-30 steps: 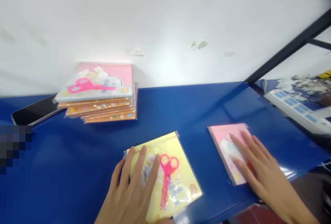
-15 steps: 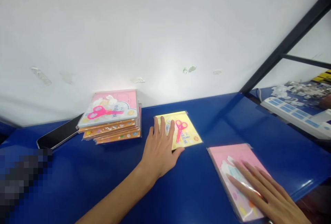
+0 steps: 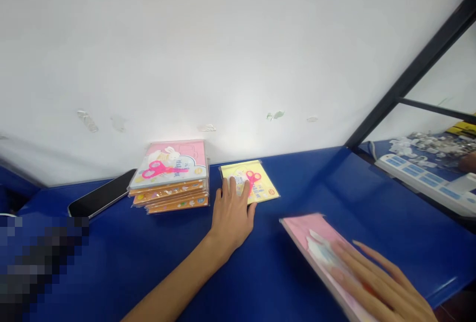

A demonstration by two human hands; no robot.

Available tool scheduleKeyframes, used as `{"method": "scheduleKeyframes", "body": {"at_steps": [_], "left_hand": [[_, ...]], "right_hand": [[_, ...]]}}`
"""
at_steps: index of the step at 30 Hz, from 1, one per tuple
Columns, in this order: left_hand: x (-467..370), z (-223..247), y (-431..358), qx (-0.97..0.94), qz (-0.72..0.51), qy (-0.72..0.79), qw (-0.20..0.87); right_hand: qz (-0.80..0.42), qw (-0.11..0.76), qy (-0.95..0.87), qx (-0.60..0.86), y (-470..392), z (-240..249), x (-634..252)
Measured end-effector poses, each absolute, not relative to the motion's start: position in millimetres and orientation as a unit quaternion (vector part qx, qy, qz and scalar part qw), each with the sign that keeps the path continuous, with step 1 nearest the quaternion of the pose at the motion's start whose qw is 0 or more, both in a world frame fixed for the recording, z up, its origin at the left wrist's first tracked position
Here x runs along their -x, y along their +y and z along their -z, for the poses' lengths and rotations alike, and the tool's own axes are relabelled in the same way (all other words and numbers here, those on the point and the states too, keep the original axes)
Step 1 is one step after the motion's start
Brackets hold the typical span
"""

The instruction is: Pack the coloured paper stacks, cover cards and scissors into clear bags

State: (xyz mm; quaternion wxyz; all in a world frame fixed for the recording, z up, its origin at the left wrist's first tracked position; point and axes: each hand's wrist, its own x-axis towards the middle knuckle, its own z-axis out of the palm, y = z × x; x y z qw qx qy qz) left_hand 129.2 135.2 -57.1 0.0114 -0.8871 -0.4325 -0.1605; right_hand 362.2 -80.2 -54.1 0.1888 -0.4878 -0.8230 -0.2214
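My left hand (image 3: 231, 218) lies with its fingers spread on the near left part of a yellow paper-craft pack (image 3: 268, 190), which has pink scissors (image 3: 253, 177) under its clear wrap. At the lower right, my right hand (image 3: 386, 282) grips a pink paper-craft pack (image 3: 303, 225) with a white rabbit picture. Its fingers stretch across the cover, and the thumb is hidden. This pack is tilted and blurred by motion. To the left stands a stack of wrapped packs (image 3: 178, 198), a pink one with pink scissors on top and orange ones beneath.
A black phone (image 3: 104, 194) lies left of the stack on the blue table (image 3: 238, 292). The white wall (image 3: 230, 64) rises behind. On the right are a dark metal frame (image 3: 379, 109), a white power strip (image 3: 427, 178) and a heap of small pieces (image 3: 439, 146).
My right hand has tilted the pink pack and shifted it slightly left. The yellow pack has slid a little towards the stack under my left hand. The camera view has shifted.
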Motion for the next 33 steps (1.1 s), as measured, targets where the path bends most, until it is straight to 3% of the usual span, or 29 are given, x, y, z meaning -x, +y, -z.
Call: {"method": "scheduleKeyframes", "body": {"at_steps": [7, 13, 17, 26, 33], "left_hand": [[-110, 59, 113, 0.884, 0.161, -0.437, 0.028], [-86, 54, 96, 0.885, 0.161, -0.435, 0.035], [-83, 57, 95, 0.884, 0.156, -0.44, 0.011], [-87, 63, 95, 0.892, 0.17, -0.419, 0.026], [-65, 29, 119, 0.863, 0.324, -0.343, 0.179]], "right_hand": [[0.263, 0.196, -0.829, 0.453, 39, 6, -333], [0.168, 0.125, -0.861, 0.464, 124, 34, -294], [0.098, 0.115, -0.874, 0.462, 134, 60, -292], [0.107, 0.107, -0.867, 0.475, 159, 67, -290], [0.141, 0.212, -0.86, 0.443, 154, 62, -283]]}}
